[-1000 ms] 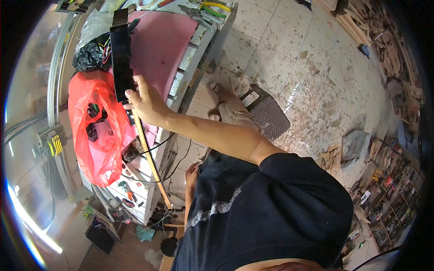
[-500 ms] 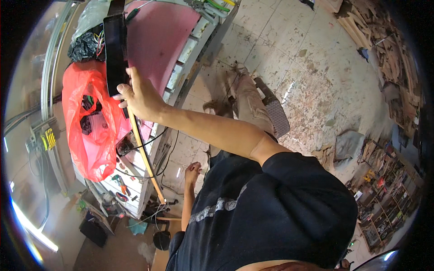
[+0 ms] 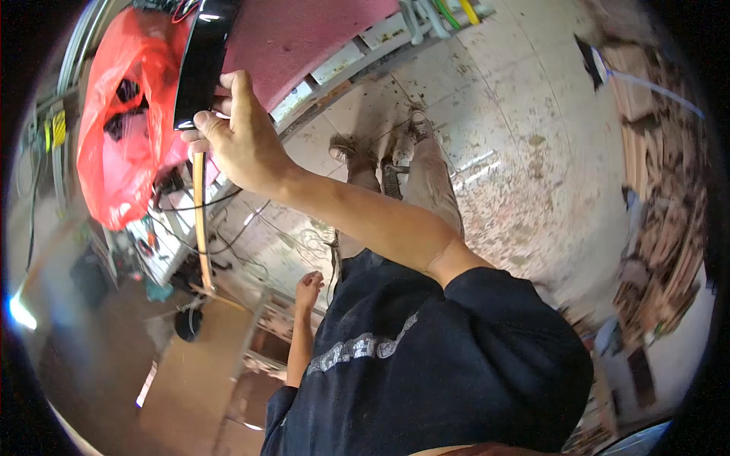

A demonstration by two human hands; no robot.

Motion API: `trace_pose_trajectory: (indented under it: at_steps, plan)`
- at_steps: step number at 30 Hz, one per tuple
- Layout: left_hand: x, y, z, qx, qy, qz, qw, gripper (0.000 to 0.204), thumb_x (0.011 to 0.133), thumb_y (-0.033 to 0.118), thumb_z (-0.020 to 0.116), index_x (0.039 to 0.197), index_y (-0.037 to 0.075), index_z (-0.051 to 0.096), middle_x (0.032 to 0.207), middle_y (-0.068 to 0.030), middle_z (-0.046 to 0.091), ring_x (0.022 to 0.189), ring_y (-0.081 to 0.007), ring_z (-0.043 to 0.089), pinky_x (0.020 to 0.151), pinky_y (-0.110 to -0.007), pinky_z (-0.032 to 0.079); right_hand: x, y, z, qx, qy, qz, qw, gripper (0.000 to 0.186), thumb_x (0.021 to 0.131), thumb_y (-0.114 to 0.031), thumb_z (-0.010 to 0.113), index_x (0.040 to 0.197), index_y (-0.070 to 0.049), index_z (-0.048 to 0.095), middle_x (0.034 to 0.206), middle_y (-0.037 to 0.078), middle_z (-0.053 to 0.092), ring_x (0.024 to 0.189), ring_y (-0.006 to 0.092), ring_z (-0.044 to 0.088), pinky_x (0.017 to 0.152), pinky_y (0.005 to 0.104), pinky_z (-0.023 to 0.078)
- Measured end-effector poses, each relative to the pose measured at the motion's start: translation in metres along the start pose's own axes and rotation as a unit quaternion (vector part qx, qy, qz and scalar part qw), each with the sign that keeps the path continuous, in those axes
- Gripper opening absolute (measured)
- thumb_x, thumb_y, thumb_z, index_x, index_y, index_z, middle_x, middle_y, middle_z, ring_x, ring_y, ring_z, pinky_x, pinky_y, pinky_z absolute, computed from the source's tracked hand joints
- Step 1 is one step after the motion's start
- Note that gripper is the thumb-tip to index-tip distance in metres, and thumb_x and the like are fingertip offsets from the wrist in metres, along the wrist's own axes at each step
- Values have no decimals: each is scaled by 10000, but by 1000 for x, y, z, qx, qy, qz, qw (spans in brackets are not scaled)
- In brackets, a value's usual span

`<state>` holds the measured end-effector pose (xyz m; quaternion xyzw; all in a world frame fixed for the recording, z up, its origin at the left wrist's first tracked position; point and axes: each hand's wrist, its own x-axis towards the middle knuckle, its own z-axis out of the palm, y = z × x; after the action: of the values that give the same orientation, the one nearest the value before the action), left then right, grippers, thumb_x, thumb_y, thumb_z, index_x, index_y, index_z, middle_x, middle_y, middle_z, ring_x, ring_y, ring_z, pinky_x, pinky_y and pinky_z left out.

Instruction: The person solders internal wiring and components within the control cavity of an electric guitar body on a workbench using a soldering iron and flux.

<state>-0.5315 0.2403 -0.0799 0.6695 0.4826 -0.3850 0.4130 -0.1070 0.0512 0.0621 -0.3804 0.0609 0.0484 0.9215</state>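
My right hand point(image 3: 247, 140) grips the near end of a long, glossy black panel point(image 3: 201, 64), thumb on top and fingers round its edge. The panel's far end runs out of view at the top. From below the same hand a narrow pale wooden strip point(image 3: 201, 216) slopes toward the floor; I cannot tell whether it is joined to the panel. My left hand point(image 3: 308, 289) hangs low by my body, its fingers loosely bent and nothing visible in them. Left of the panel, a red plastic bag point(image 3: 103, 175) lies open with dark items inside.
A workbench with a pink-red sheet point(image 3: 304, 30) and white slats stands ahead. Green and yellow handles point(image 3: 447, 11) show at its far edge. Black cables point(image 3: 220, 247) hang by the bench. Wood scraps point(image 3: 658, 197) are piled at right; a brown board point(image 3: 201, 357) is at lower left.
The view has turned, so the bench and bag sit higher and further left. My right hand still holds the black panel. My left hand stays low beside me, and both shoes now show.
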Motion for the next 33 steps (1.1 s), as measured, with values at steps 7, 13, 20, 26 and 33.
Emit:
trace_pose_trajectory:
  at_steps: [7, 13, 20, 26, 33]
  plan:
    - [-58, -38, 140, 18, -42, -74, 996, 377, 948, 285, 681, 1194, 0, 710, 933, -77, 735, 815, -145, 659, 756, -284, 506, -3, -16, -24, -33, -125, 77, 989, 489, 1022, 16, 511, 1399, 9, 201, 1286, 241, 545, 1113, 258, 650, 876, 368, 607]
    - [-73, -39, 208, -90, -25, -16, 995, 412, 966, 293, 647, 1222, -27, 693, 950, -118, 738, 835, -160, 680, 724, -301, 519, -4, -24, -31, 48, -152, 106, 982, 595, 1016, -11, 547, 1457, -5, 147, 1319, 253, 504, 1172, 299, 616, 924, 402, 564]
    - [-105, -53, 256, -182, 16, -56, 982, 390, 995, 307, 637, 1186, -26, 704, 900, -77, 715, 741, -150, 649, 649, -298, 499, -5, -25, -43, 16, -164, 124, 979, 617, 1037, -73, 570, 1478, -7, 145, 1306, 209, 528, 1134, 257, 654, 909, 358, 573]
    - [-98, -81, 265, -174, -2, 0, 985, 380, 985, 323, 683, 1128, -27, 716, 797, -35, 675, 649, -114, 576, 586, -280, 461, -11, -33, -60, -3, -94, 179, 979, 490, 1021, -148, 632, 1373, -30, 313, 1223, 170, 618, 1073, 249, 698, 885, 357, 584]
    - [-78, -65, 222, -153, 30, 13, 988, 356, 978, 293, 671, 1168, -6, 708, 955, -71, 726, 771, -162, 685, 636, -279, 507, -15, 1, -134, -64, -6, 242, 968, 360, 1003, -189, 664, 1258, -47, 453, 1118, 104, 634, 1033, 255, 709, 879, 361, 577]
